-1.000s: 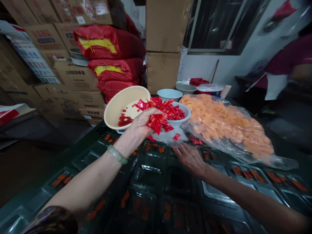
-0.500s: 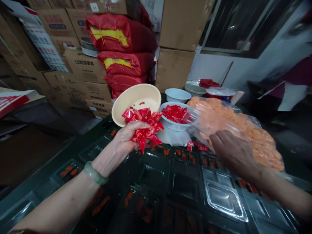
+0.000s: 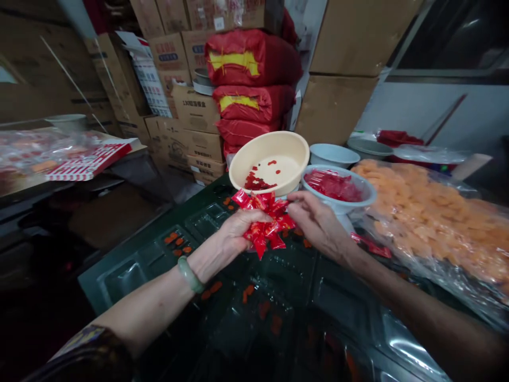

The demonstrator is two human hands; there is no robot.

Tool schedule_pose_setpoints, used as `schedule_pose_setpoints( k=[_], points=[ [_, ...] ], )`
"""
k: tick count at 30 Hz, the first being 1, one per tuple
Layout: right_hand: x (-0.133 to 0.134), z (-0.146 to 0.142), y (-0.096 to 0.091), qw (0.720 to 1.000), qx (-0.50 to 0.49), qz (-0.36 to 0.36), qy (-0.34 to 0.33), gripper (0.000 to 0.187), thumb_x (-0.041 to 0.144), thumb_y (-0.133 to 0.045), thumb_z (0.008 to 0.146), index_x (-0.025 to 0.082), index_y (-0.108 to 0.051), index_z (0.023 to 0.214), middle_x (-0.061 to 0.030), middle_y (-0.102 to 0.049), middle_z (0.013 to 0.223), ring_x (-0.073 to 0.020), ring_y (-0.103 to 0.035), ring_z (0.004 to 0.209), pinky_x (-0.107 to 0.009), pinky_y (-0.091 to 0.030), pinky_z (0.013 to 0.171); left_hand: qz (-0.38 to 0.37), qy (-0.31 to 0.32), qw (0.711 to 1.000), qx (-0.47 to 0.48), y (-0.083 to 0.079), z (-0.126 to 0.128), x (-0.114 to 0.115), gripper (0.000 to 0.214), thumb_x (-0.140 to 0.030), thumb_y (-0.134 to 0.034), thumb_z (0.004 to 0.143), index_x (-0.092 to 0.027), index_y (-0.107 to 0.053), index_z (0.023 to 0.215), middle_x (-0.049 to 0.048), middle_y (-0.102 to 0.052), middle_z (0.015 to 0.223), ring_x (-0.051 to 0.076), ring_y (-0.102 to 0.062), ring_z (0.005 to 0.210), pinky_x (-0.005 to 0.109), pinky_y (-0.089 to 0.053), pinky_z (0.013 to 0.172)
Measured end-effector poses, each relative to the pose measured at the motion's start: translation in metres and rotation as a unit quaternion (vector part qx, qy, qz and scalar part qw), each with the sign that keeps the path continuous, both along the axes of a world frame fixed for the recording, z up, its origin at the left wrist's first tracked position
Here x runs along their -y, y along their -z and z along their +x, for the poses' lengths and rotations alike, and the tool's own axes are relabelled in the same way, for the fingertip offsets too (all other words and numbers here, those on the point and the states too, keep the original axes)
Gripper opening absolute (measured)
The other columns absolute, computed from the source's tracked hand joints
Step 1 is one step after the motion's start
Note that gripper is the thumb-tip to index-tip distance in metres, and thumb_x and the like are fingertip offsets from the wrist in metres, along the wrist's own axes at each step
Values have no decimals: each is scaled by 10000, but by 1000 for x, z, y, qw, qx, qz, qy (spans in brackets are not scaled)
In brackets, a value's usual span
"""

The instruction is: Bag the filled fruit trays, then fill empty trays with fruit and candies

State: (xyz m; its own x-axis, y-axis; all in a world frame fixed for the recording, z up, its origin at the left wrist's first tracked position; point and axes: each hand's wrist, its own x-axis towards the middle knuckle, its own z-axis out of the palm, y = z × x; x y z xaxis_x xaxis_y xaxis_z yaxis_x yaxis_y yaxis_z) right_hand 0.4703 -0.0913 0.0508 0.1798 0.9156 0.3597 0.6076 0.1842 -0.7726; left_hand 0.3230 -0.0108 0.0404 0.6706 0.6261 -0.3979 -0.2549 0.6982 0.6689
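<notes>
My left hand (image 3: 240, 229) is closed round a bunch of small shiny red packets (image 3: 264, 225), held above clear plastic trays (image 3: 207, 220). At the bunch's right edge, the bent fingers of my right hand (image 3: 316, 220) pinch a red packet. Several trays below hold small orange-red slices (image 3: 177, 242). Just behind the bunch, a cream basin (image 3: 292, 159) is tilted, with more red-orange pieces inside. To its right stands a pale blue bowl (image 3: 363, 196) containing red packets, partly covered by clear plastic.
A large clear bag of orange pieces (image 3: 433, 212) lies on the right. Loose red packets (image 3: 371, 245) rest beside it. More bowls (image 3: 334, 154) stand behind. Cardboard boxes (image 3: 194, 109) and red sacks (image 3: 254, 58) are stacked at the back. A side table holds a red-and-white box (image 3: 93, 159).
My right hand has come from the trays on the right to the packets in my left hand. The view has turned left, bringing the side table into sight.
</notes>
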Motion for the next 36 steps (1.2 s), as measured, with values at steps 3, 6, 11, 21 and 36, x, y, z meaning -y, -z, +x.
schedule_pose_setpoints(
  k=[3, 6, 11, 21, 36],
  points=[
    [18, -38, 5, 996, -80, -44, -20, 256, 400, -502, 817, 175, -496, 941, 69, -448, 539, -91, -434, 457, -209, -334, 431, 23, 1, 999, -22, 10, -16, 18, 164, 30, -584, 535, -103, -597, 629, 26, -636, 516, 126, -593, 447, 243, -534, 527],
    [32, -61, 21, 978, -186, -91, 30, 279, 399, -587, 732, 181, -484, 872, 76, -476, 528, -83, -448, 420, -186, -316, 369, 64, -22, 997, -27, 23, -40, 37, 159, 36, -594, 494, -98, -592, 580, 15, -610, 477, 117, -563, 411, 230, -503, 487],
    [53, -107, 44, 951, -241, -181, 63, 298, 411, -630, 652, 172, -514, 785, 62, -505, 477, -91, -454, 382, -188, -343, 332, 91, -61, 994, -24, 50, -90, 65, 196, 18, -643, 438, -86, -626, 603, 44, -654, 567, 165, -610, 497, 283, -516, 533],
    [36, -174, 50, 986, -149, -69, 39, 241, 398, -667, 684, 170, -591, 706, 0, -593, 627, -115, -528, 544, -219, -431, 491, 13, -162, 987, -12, 59, -161, 75, 198, 15, -628, 394, -99, -606, 554, 32, -631, 526, 154, -595, 476, 273, -508, 533],
    [-146, -133, 104, 997, -26, -67, 32, 244, 327, -524, 888, 150, -587, 1044, -47, -605, 1017, -152, -601, 828, -310, -522, 699, -71, -225, 969, 70, 60, -209, 82, 263, -11, -729, 440, -126, -662, 667, 33, -667, 622, 176, -639, 560, 267, -470, 519]
  ],
)
